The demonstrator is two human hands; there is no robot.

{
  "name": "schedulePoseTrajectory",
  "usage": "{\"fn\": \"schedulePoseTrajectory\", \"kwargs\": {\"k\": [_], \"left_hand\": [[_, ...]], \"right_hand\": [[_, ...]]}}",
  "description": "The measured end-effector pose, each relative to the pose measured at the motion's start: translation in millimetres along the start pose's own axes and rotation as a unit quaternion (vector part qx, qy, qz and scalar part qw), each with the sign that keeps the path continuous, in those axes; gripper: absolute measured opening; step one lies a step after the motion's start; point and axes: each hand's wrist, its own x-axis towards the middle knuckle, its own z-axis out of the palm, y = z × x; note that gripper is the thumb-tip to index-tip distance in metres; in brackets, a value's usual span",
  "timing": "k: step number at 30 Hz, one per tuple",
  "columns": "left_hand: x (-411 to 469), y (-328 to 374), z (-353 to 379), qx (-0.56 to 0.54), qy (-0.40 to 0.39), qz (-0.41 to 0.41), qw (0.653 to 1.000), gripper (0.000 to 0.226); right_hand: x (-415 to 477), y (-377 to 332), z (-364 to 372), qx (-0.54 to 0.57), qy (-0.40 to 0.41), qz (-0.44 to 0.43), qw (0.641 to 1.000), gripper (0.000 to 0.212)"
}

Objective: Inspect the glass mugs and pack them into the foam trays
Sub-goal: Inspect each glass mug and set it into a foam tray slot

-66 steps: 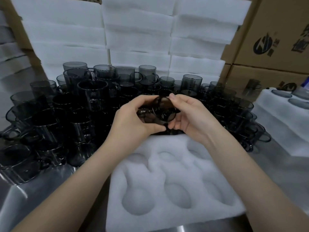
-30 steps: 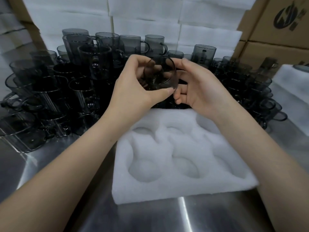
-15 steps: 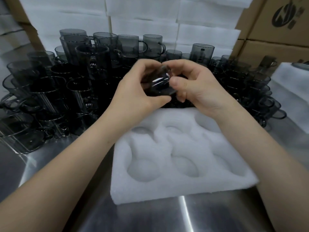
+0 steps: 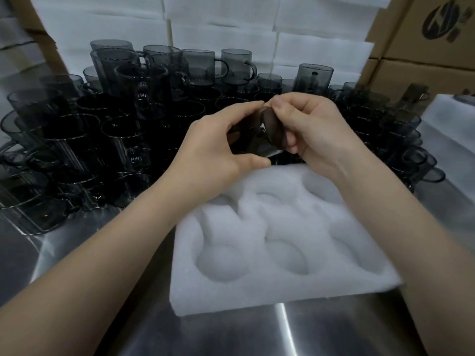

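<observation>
A smoky grey glass mug [image 4: 267, 132] lies on its side in the air between both hands, above the far edge of the white foam tray [image 4: 277, 294]. My left hand [image 4: 213, 150] grips it from the left, thumb below and fingers over the top. My right hand [image 4: 311, 132] pinches its end from the right. The tray lies on the steel table in front of me, and its several round pockets hold nothing.
Several dark glass mugs [image 4: 123, 119] crowd the table behind and to the left of the tray, some stacked. Stacks of white foam sheets [image 4: 226, 29] rise at the back. Cardboard boxes [image 4: 431, 42] stand at the right, beside another foam tray [image 4: 447, 129].
The mug has been turned in both hands, from mouth facing me to lying sideways. My hands stay above the tray's far edge.
</observation>
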Motion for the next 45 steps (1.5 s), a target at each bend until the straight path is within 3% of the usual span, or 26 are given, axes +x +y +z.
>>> {"fn": "schedulePoseTrajectory", "kwargs": {"k": [2,5,11,16,22,28,31,34,37,41,45], "left_hand": [[-1,-1,-2,-0.053,0.017,-0.01,0.998,0.071],[-2,-2,-3,-0.118,0.021,-0.015,0.993,0.059],[-2,0,-5,-0.15,0.009,-0.02,0.988,0.049],[-1,0,-2,-0.099,-0.004,-0.014,0.995,0.053],[-3,4,-1,-0.029,0.0,-0.004,1.0,0.058],[-2,5,0,-0.024,0.0,0.011,1.0,0.055],[-1,3,-1,-0.092,0.046,-0.002,0.995,0.046],[-1,1,-2,-0.134,0.082,-0.009,0.988,0.048],[-2,1,-3,-0.099,0.075,-0.007,0.992,0.054],[-2,2,-2,-0.007,0.081,-0.01,0.997,0.061],[-2,2,-3,0.005,0.09,-0.002,0.996,0.059]], "right_hand": [[1,1,-4,0.069,-0.064,0.028,0.995,0.018],[1,1,-11,0.121,-0.135,0.061,0.982,0.038],[-1,2,-17,0.119,-0.179,0.068,0.974,0.057],[-2,-1,-9,0.023,-0.141,0.043,0.989,0.06],[-5,-6,7,-0.104,0.003,-0.02,0.994,0.029],[-3,-4,10,-0.068,0.062,-0.022,0.995,0.036],[-2,-4,6,-0.005,0.057,0.013,0.998,0.034],[-1,-4,1,0.009,-0.006,0.06,0.998,0.033],[-2,-3,0,-0.019,-0.054,0.055,0.997,0.025],[-4,-1,5,-0.1,-0.06,0.019,0.993,0.031],[-6,-3,5,-0.083,-0.07,-0.018,0.994,0.033]]}}
